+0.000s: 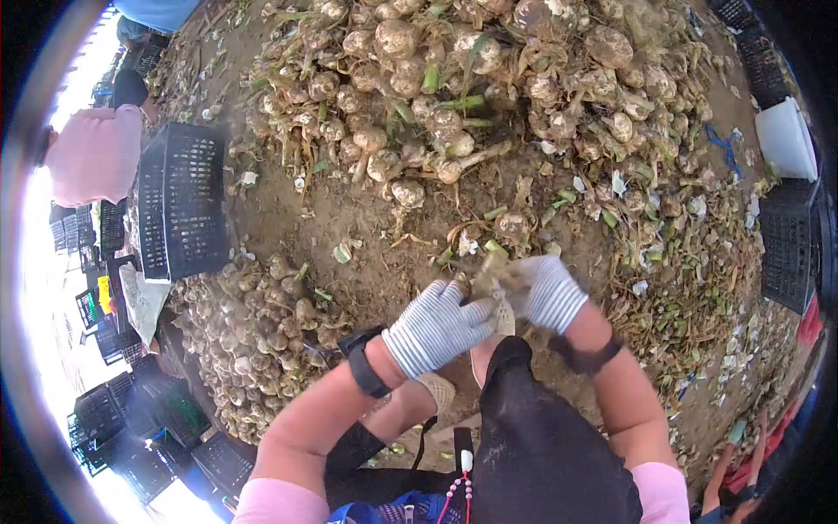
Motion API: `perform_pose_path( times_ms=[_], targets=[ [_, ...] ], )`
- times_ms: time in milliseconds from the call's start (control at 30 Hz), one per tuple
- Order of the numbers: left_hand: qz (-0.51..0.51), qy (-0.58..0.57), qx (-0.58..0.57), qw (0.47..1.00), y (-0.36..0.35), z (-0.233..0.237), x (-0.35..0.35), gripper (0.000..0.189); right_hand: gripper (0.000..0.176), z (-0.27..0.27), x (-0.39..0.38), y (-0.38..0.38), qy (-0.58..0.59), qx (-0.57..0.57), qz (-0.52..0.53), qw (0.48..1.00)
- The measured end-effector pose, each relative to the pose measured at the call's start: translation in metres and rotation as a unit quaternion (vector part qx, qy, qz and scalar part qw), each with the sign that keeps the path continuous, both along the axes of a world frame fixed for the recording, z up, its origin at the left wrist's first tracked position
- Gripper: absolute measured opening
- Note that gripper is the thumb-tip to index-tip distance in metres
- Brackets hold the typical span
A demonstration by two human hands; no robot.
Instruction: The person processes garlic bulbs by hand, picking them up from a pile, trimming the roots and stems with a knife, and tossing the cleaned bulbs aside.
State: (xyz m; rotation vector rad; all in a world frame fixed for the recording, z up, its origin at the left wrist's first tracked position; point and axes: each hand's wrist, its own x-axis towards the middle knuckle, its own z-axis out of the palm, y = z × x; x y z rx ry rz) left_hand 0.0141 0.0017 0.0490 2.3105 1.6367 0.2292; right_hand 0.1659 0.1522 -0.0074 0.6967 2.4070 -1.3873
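I sit outdoors on bare dirt ground (349,218) strewn with husks and stalks. Well to the right of the black crate (182,201), my gloved left hand (436,327) and right hand (548,293) both clamp their grip on one garlic bulb (491,275). The gloves hide which way its long axis points.

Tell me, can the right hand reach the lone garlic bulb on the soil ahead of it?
Probably yes: only soil lies between the right hand and the lone bulb, though it and the left hand hold another bulb.
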Motion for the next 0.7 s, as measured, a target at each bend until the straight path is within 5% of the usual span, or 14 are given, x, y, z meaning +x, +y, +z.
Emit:
perform_pose_path(
  times_ms=[33,67,100,167,233,300,333,400,433,533,567,600,633,700],
  targets=[
    [-0.010,0.003,0.013,1.000,-0.007,0.002,-0.006,0.023,0.030,-0.025,0.006,0.010,-0.028,0.030,0.106,0.994],
    [-0.018,0.010,0.031,0.999,-0.013,0.006,-0.016,0.023,0.031,-0.049,0.031,0.014,-0.154,0.115,0.073,0.979],
    [-0.009,0.025,0.034,0.999,-0.026,0.017,-0.030,0.024,0.030,-0.061,0.063,0.014,-0.128,0.169,0.158,0.965],
    [0.122,0.113,-0.102,0.981,-0.080,0.021,-0.069,0.026,0.027,-0.058,0.104,-0.002,-0.047,-0.016,-0.201,0.978],
    [0.336,0.302,-0.263,0.852,-0.105,0.065,-0.105,0.036,0.029,-0.038,0.104,-0.008,-0.008,-0.045,-0.309,0.950],
    [0.576,0.351,-0.430,0.600,-0.113,0.109,-0.104,0.050,0.029,-0.049,0.107,-0.017,0.023,-0.082,-0.368,0.926],
    [0.628,0.335,-0.366,0.599,-0.123,0.105,-0.111,0.055,0.029,-0.049,0.102,-0.018,0.006,-0.095,-0.387,0.917],
    [0.597,0.144,-0.219,0.758,-0.094,0.092,-0.082,0.054,0.028,-0.057,0.099,-0.019,0.044,-0.102,-0.418,0.902],
    [0.458,0.040,-0.082,0.884,-0.075,0.072,-0.072,0.052,0.027,-0.048,0.090,-0.014,0.027,-0.114,-0.413,0.903],
    [0.305,-0.022,-0.085,0.948,0.009,-0.004,-0.039,0.047,0.026,-0.056,0.086,0.000,0.040,-0.113,-0.392,0.912],
    [0.241,-0.132,-0.060,0.960,0.046,-0.023,-0.034,0.056,0.026,-0.047,0.081,0.002,0.062,-0.092,-0.389,0.915],
    [0.204,-0.011,-0.173,0.963,0.075,-0.050,-0.025,0.065,0.027,-0.039,0.079,0.002,0.080,-0.071,-0.388,0.916],
    [0.145,0.024,-0.158,0.976,0.095,-0.077,-0.016,0.070,0.027,-0.041,0.085,0.000,0.083,-0.063,-0.387,0.916],
    [0.119,-0.024,-0.188,0.975,0.118,-0.114,-0.007,0.071,0.028,-0.048,0.100,-0.002,0.005,-0.048,-0.382,0.923]
  ],
)
